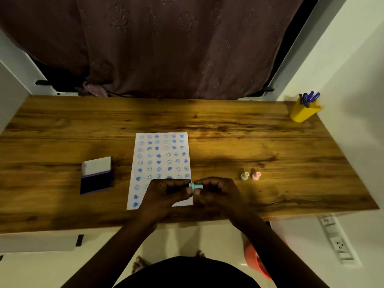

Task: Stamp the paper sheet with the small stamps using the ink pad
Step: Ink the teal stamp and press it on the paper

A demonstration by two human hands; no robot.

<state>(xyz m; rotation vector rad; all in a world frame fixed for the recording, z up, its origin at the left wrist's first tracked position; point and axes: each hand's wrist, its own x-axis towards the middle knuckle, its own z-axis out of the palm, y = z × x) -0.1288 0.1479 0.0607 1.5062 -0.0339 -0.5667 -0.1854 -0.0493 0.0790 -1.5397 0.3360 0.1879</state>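
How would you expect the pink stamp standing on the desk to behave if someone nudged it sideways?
The pink stamp would probably tip easily, since it stands upright and looks narrow for its height. Once down, its rounded body might roll on the smooth wooden desk. It could also knock the yellow stamp standing close beside it.

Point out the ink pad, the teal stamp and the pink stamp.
ink pad (96, 182): head view, on its dark inked surface.
teal stamp (195, 186): head view, on its body between both hands.
pink stamp (256, 175): head view, on its body.
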